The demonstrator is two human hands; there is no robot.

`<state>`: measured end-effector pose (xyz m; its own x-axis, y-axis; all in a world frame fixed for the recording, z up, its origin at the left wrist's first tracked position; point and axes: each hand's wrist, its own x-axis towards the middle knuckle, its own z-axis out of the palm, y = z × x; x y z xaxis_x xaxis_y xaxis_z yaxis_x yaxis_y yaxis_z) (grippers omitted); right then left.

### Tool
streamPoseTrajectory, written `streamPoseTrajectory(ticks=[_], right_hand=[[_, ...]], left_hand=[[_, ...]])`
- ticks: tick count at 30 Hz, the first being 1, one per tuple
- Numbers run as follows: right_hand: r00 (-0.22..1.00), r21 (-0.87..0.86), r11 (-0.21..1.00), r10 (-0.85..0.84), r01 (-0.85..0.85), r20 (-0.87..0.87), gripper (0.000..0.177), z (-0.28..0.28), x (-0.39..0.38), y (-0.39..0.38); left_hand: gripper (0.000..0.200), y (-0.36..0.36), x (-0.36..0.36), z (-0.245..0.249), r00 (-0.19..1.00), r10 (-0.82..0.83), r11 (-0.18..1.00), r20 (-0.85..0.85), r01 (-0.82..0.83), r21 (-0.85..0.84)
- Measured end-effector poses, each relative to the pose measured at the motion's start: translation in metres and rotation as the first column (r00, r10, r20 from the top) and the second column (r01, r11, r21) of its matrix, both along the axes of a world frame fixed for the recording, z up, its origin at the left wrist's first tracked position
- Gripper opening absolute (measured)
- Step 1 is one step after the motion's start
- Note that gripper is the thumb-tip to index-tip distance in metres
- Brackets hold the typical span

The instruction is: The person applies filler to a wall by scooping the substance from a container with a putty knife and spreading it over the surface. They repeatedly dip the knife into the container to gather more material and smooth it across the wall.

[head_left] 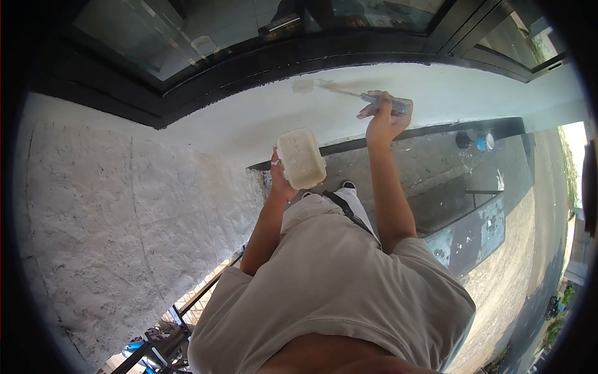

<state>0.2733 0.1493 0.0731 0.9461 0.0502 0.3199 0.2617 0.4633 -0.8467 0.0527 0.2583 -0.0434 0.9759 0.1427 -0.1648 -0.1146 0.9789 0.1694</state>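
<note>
My left hand (283,182) is wrapped round the side of a cream-coloured plastic tub (316,167), holding it up in front of my waist. Pale paste (298,149) is smeared inside the tub. In my right hand (385,121) is a putty knife (377,100), gripped by its grey-blue handle. Its thin blade points left along the white wall (249,118), and the tip is at or close to the surface; contact cannot be made out. Just left of the tip, a beige patch (303,86) shows on the wall.
A dark-framed window (249,65) runs above the wall. To my left stands a rough whitewashed wall (93,206). On the ledge at right sit a black pot (463,139) and a blue-and-white tub (484,143). A worn blue-grey panel (470,237) edges the platform near the road.
</note>
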Motion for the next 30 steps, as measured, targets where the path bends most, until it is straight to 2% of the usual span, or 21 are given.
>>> streamPoseTrajectory(ticks=[2,3,6,11,15,21,28,30], right_hand=[[1.000,0.024,1.000,0.003,-0.003,-0.011,0.019,-0.004,0.005,0.006],[0.998,0.034,0.997,-0.066,0.066,-0.022,0.019,-0.003,0.009,0.005],[0.994,0.064,0.993,-0.098,0.101,-0.046,0.018,0.003,0.015,-0.005],[0.987,0.004,0.991,0.135,-0.135,-0.083,0.018,0.005,0.013,0.000],[0.986,0.048,0.993,0.113,-0.108,-0.126,0.019,0.001,0.035,0.015],[0.995,0.014,1.000,-0.004,0.005,-0.099,0.020,0.003,0.043,0.001],[0.984,0.062,0.988,0.147,-0.141,-0.102,0.017,0.015,0.031,0.017],[0.989,0.051,0.993,0.108,-0.103,-0.101,0.017,0.014,0.039,0.021]], left_hand=[[0.083,0.000,0.000,0.001,1.000,-0.003,1.000,-0.021,0.004,0.014],[0.083,-0.001,0.000,0.005,0.999,-0.004,1.000,-0.037,0.005,0.022],[0.082,0.001,-0.003,0.008,0.999,0.010,0.999,-0.038,-0.008,0.050],[0.083,0.003,-0.004,-0.003,0.999,0.011,1.000,-0.035,-0.010,0.024],[0.084,0.002,-0.004,0.003,1.000,-0.010,1.000,-0.021,0.010,0.023],[0.087,0.003,-0.009,-0.004,1.000,-0.005,1.000,0.010,0.005,-0.012],[0.087,0.006,-0.006,-0.004,1.000,0.013,1.000,-0.021,-0.012,0.026],[0.086,0.005,-0.001,-0.004,0.999,-0.005,1.000,0.033,0.004,0.015]])
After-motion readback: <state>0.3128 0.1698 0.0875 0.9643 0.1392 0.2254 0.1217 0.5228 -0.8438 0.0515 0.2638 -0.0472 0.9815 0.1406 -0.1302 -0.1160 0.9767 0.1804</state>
